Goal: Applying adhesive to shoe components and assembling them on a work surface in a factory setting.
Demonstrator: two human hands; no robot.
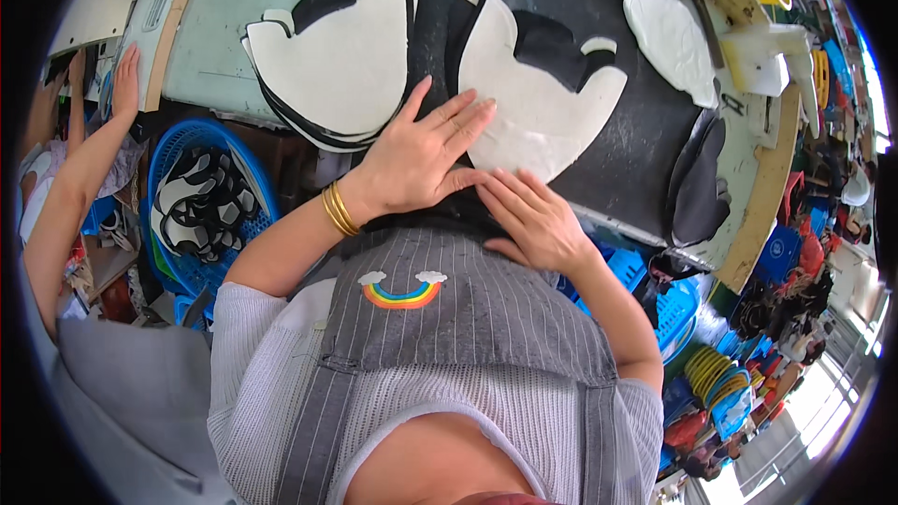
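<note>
A white, curved cut-out piece (547, 112) with a notched top lies on black material on the dark work mat (430, 37). My left hand (416, 154) has its fingers spread, and the fingertips rest on that piece's left side. Flat along its lower edge lies my right hand (533, 220), fingers stretched out. The left thumb meets the right fingertips. Left of these sits a stack of similar white pieces (337, 61) with black layers showing under them. Neither hand grips anything that I can see.
A blue basket (271, 196) of black and white cut pieces stands below the table on the left. Beside it reaches a co-worker's arm (84, 192). On the right are a white sheet (666, 37), a hammer-like tool (703, 23) and folded black pieces (700, 178).
</note>
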